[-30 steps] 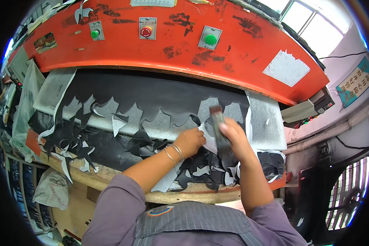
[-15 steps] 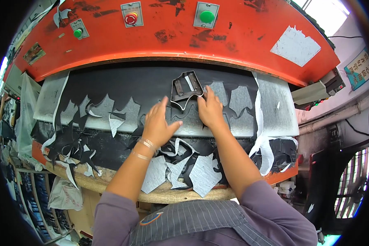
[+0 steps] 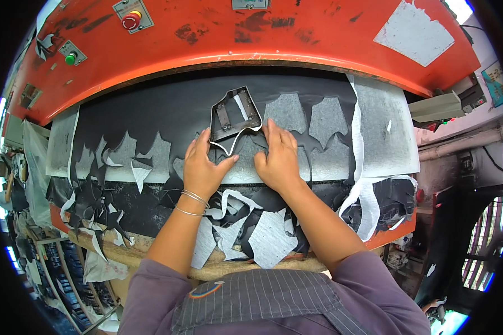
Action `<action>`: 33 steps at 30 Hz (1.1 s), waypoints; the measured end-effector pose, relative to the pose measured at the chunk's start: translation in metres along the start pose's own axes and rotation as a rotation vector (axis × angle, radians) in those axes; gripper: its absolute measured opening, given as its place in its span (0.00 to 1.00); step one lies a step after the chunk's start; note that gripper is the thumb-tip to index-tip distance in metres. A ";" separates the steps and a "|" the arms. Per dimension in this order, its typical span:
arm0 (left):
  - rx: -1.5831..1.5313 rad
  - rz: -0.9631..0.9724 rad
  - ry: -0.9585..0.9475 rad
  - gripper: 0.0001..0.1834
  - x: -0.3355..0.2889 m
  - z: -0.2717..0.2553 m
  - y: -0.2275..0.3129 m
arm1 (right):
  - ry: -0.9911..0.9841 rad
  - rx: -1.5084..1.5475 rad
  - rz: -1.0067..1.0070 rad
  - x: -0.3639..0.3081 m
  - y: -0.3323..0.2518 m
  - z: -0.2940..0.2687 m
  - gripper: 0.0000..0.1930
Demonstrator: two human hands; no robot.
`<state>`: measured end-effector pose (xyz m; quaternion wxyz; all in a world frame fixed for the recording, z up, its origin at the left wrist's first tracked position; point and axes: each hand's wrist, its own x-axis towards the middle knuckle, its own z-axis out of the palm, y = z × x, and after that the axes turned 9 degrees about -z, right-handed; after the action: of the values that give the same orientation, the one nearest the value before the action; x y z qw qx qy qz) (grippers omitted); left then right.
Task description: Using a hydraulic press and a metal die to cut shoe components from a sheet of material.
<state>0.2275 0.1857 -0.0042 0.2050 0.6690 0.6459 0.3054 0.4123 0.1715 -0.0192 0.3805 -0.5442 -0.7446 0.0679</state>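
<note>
While the red machine (image 3: pixel 307 50) arches above us, the black sheet (image 3: pixel 151 117) spreads below it, holed with cut-out shapes. On that sheet lies the angular metal frame (image 3: pixel 223 116) — stiff, we judge, fairly heavy, perhaps sharp-edged, so best held by its opposite outer walls. Our left hand (image 3: pixel 202 173) and right hand (image 3: pixel 279 159) flank it, thumbs spread wide — the fingers reach its sides without closing around it.
</note>
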 end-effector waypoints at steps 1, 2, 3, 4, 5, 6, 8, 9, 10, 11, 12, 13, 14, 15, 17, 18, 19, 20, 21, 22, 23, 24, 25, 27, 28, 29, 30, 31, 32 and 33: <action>-0.019 0.010 0.006 0.45 0.000 -0.002 0.000 | -0.001 0.005 0.004 0.001 -0.003 -0.003 0.34; -0.017 0.010 0.003 0.45 -0.001 -0.002 -0.001 | -0.001 -0.003 -0.001 0.000 -0.005 -0.005 0.34; -0.028 0.005 -0.007 0.45 -0.003 -0.002 -0.001 | -0.001 -0.012 -0.006 0.001 -0.005 -0.005 0.34; -0.041 0.000 -0.015 0.45 -0.003 -0.003 -0.002 | 0.000 -0.014 -0.005 0.001 -0.004 -0.005 0.34; -0.037 -0.001 -0.015 0.46 -0.003 -0.004 0.000 | 0.003 -0.031 -0.013 0.000 -0.004 -0.004 0.34; -0.039 0.003 -0.014 0.46 -0.003 -0.003 0.000 | 0.005 -0.049 -0.021 0.000 -0.004 -0.003 0.35; -0.023 0.022 0.003 0.46 -0.001 -0.001 0.000 | 0.002 -0.057 -0.024 0.000 -0.003 -0.003 0.35; -0.030 0.029 0.009 0.46 -0.002 0.002 -0.003 | -0.003 -0.063 -0.026 -0.001 -0.003 -0.004 0.35; 0.008 0.066 0.033 0.48 -0.003 0.007 -0.007 | 0.002 -0.072 -0.034 -0.002 -0.002 -0.003 0.35; 0.045 0.109 0.065 0.51 0.000 0.008 -0.008 | 0.003 -0.071 -0.018 0.000 0.001 -0.001 0.35; 0.035 0.123 0.084 0.51 0.003 0.006 -0.007 | 0.004 -0.071 -0.005 0.003 0.003 -0.001 0.36; -0.053 0.088 0.012 0.52 0.006 0.004 -0.006 | 0.019 -0.083 -0.024 0.003 0.004 -0.002 0.36; -0.144 0.054 -0.053 0.54 0.010 0.003 -0.006 | -0.005 -0.076 0.043 0.003 0.008 -0.002 0.36; -0.189 -0.004 -0.088 0.56 0.008 -0.005 -0.005 | -0.037 -0.067 0.118 0.005 0.007 -0.005 0.36; -0.207 0.003 0.064 0.44 0.017 -0.031 -0.031 | 0.047 -0.051 0.103 0.010 -0.003 -0.023 0.36; -0.197 0.005 0.131 0.37 0.024 -0.057 -0.040 | 0.122 -0.025 0.111 0.013 -0.014 -0.037 0.36; -0.279 -0.034 0.151 0.27 0.039 -0.085 -0.054 | 0.195 0.130 0.094 0.029 -0.022 -0.047 0.37; -0.361 -0.078 0.174 0.19 0.055 -0.111 -0.068 | 0.277 0.181 0.067 0.046 -0.038 -0.058 0.36; -0.396 -0.017 0.336 0.15 0.070 -0.132 -0.077 | 0.363 0.261 0.067 0.064 -0.054 -0.074 0.34; -0.425 0.036 0.494 0.13 0.078 -0.151 -0.083 | 0.442 0.347 0.074 0.077 -0.065 -0.086 0.31; -0.429 0.103 0.628 0.13 0.085 -0.167 -0.083 | 0.504 0.353 0.035 0.087 -0.063 -0.091 0.28; -0.428 0.169 0.757 0.13 0.089 -0.182 -0.083 | 0.567 0.361 0.001 0.094 -0.063 -0.093 0.25; -0.438 0.172 0.759 0.13 0.094 -0.193 -0.080 | 0.594 0.362 0.019 0.101 -0.062 -0.095 0.23; -0.249 0.273 0.749 0.15 0.097 -0.215 -0.078 | 0.572 0.340 0.047 0.100 -0.053 -0.100 0.22; 0.231 0.476 0.747 0.17 0.102 -0.228 -0.087 | 0.553 0.320 0.083 0.097 -0.050 -0.101 0.22; 0.182 0.462 0.694 0.18 0.092 -0.230 -0.084 | 0.617 0.416 0.058 0.089 -0.058 -0.097 0.20; 0.122 0.456 0.637 0.18 0.082 -0.228 -0.075 | 0.619 0.409 0.056 0.076 -0.058 -0.094 0.20; -0.043 0.363 0.519 0.18 0.068 -0.221 -0.072 | 0.636 0.389 0.006 0.059 -0.053 -0.086 0.19; -0.200 0.267 0.397 0.17 0.048 -0.216 -0.070 | 0.652 0.373 -0.043 0.040 -0.053 -0.080 0.18; -0.199 0.198 0.289 0.17 0.025 -0.205 -0.070 | 0.461 0.280 0.087 0.013 -0.062 -0.071 0.18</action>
<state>0.0370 0.1915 0.1024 0.1442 0.6548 0.5661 0.4795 0.4095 0.1360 0.0687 0.6082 -0.5187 -0.5978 0.0608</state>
